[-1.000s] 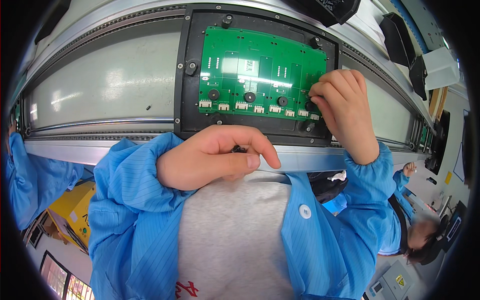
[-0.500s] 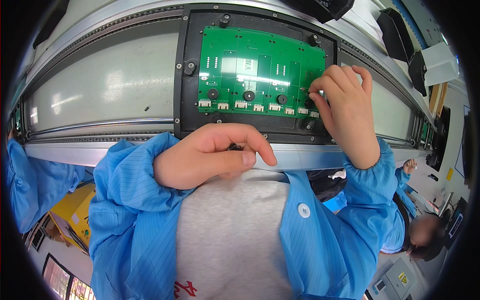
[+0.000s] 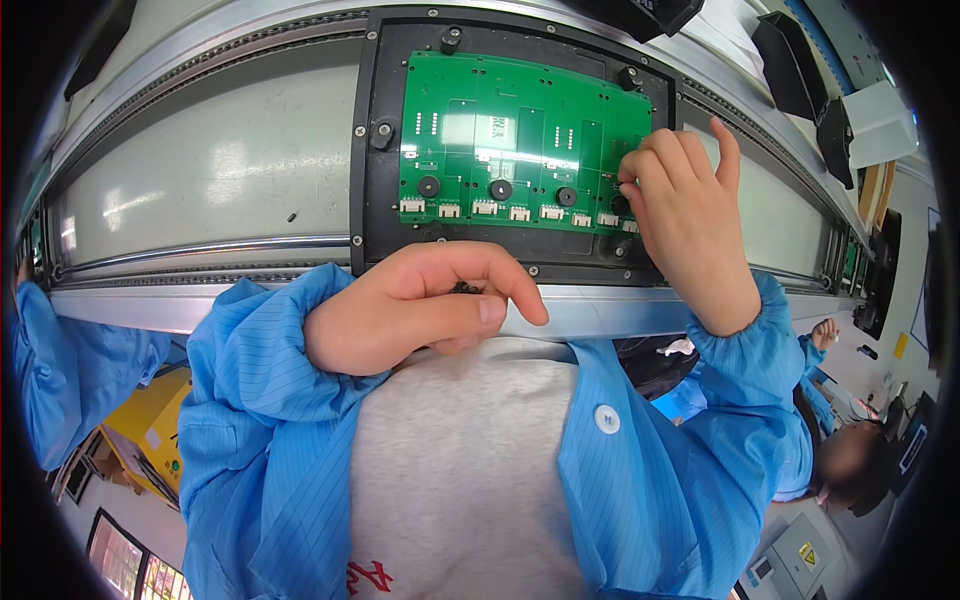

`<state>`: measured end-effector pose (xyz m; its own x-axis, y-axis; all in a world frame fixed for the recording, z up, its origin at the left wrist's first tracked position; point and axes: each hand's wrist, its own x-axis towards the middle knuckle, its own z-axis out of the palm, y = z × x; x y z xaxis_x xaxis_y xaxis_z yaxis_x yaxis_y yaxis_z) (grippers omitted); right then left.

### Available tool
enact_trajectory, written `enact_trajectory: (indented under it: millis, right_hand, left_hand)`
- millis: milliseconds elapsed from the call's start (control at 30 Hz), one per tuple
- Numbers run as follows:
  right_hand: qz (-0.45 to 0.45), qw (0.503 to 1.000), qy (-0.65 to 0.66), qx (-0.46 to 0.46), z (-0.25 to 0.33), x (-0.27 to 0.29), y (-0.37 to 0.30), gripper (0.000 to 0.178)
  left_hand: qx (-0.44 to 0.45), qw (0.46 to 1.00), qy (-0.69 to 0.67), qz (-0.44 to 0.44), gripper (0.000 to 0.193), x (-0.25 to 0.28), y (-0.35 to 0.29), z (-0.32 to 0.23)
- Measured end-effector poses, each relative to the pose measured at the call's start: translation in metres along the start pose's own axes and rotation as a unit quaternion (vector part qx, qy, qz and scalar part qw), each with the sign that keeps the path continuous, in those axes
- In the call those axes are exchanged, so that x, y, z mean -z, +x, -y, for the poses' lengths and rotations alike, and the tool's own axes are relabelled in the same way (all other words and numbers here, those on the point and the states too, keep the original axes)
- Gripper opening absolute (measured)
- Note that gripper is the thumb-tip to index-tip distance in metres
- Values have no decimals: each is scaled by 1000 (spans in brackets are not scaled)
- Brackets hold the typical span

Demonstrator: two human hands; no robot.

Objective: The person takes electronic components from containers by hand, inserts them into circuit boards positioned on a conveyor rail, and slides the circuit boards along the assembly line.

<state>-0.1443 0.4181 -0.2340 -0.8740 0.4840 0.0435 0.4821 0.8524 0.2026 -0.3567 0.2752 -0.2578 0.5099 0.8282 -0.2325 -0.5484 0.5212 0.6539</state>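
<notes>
A green circuit board (image 3: 500, 130) lies in a black carrier frame (image 3: 385, 215). Round black buzzer-like parts (image 3: 500, 190) and white connectors (image 3: 484, 208) line its near side. My right hand (image 3: 690, 220) is over the board's right end, thumb and fingertips pinched together against or just above it; whatever is between them is hidden. In front of the frame, my left hand (image 3: 410, 305) is curled palm-up around a few small black parts (image 3: 466, 288), mostly covered by thumb and fingers.
Metal rails with a chain (image 3: 200, 268) run along both sides of the carrier. One tiny black piece (image 3: 292, 217) lies on the grey surface at left. Black fixtures (image 3: 790, 70) stand at the back right. Another person's blue sleeve (image 3: 75, 375) shows at far left.
My right thumb has drawn in against the fingertips, and the little finger has straightened upward. My left hand has barely shifted, still curled around the black parts.
</notes>
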Motion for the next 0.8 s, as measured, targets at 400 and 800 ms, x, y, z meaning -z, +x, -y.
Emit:
enact_trajectory:
  millis: [400, 800]
  right_hand:
    - [-10, 999, 5, 33, -6, -3, 5, 16]
    - [-8, 963, 267, -42, -1, 43, 25, 21]
  left_hand:
    - [12, 1000, 7, 3, 23, 3, -2, -2]
    - [-28, 958, -240, -152, 54, -14, 16, -15]
